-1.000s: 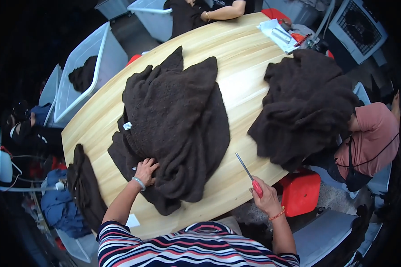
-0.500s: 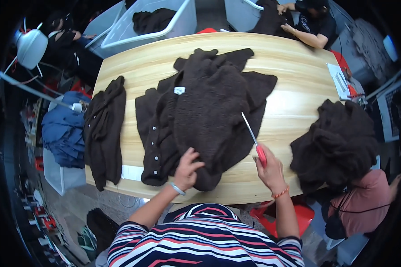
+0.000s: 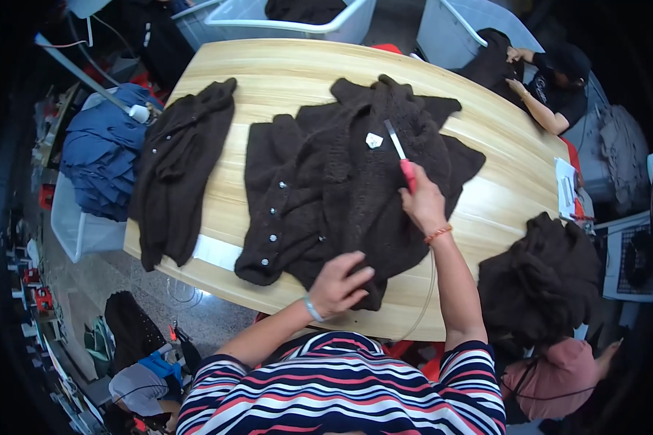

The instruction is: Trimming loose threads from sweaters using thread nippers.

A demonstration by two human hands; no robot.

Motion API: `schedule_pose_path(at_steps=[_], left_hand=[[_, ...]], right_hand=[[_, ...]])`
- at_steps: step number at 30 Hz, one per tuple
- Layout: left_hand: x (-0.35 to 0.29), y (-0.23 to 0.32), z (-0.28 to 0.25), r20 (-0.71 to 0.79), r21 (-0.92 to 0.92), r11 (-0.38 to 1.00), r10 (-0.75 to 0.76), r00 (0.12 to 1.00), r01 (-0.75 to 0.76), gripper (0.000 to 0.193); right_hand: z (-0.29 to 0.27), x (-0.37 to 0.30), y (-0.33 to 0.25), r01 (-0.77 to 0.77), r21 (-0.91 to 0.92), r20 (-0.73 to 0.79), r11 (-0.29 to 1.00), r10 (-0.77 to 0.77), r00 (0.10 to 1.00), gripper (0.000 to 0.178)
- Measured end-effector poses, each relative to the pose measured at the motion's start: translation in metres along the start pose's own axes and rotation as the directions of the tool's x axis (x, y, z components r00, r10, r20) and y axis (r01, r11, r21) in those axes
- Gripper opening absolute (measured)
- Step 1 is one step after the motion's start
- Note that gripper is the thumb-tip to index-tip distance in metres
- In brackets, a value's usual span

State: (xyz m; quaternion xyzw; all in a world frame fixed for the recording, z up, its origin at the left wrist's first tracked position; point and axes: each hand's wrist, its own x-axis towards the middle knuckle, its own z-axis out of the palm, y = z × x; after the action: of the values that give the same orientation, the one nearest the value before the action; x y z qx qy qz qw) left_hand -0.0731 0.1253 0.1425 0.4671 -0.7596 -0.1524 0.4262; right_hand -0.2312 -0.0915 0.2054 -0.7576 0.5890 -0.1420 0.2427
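Note:
A dark brown knit cardigan (image 3: 399,210) with shiny buttons down one edge and a small white label (image 3: 374,141) at its neck lies spread in the middle of the wooden table. My right hand (image 3: 424,201) is closed round a tool (image 3: 408,174) with a red handle and a slim metal blade; its exact kind is not clear. The blade points away from me, over the cardigan close to the label. Against the cardigan's near edge rests my left hand (image 3: 339,284), fingers apart and holding nothing.
Another dark garment (image 3: 185,167) lies along the table's left side. A dark heap (image 3: 540,279) is at the right, beside a person in pink (image 3: 559,380). Blue cloth (image 3: 109,152) fills a bin at far left. Across the table, a co-worker (image 3: 559,87) handles dark cloth. A thin cord (image 3: 424,297) hangs below my right arm.
My right hand has moved away from me with the red-handled tool, toward the label. My left hand has shifted slightly along the near edge, and the cardigan's folds have changed. The view has turned.

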Motion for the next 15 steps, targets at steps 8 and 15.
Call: schedule_pose_path(at_steps=[8, 15], left_hand=[[0.002, -0.058, 0.007, -0.104, -0.443, 0.662, -0.708, 0.698, 0.605, 0.054], [0.058, -0.079, 0.04, -0.057, -0.566, 0.56, -0.758, 0.649, 0.605, 0.062]], right_hand=[[-0.051, -0.071, 0.143, -0.217, 0.062, -0.244, 0.974, 0.226, 0.943, 0.056], [-0.04, -0.136, 0.214, -0.524, 0.056, -0.233, 0.85, 0.522, 0.821, 0.047]])
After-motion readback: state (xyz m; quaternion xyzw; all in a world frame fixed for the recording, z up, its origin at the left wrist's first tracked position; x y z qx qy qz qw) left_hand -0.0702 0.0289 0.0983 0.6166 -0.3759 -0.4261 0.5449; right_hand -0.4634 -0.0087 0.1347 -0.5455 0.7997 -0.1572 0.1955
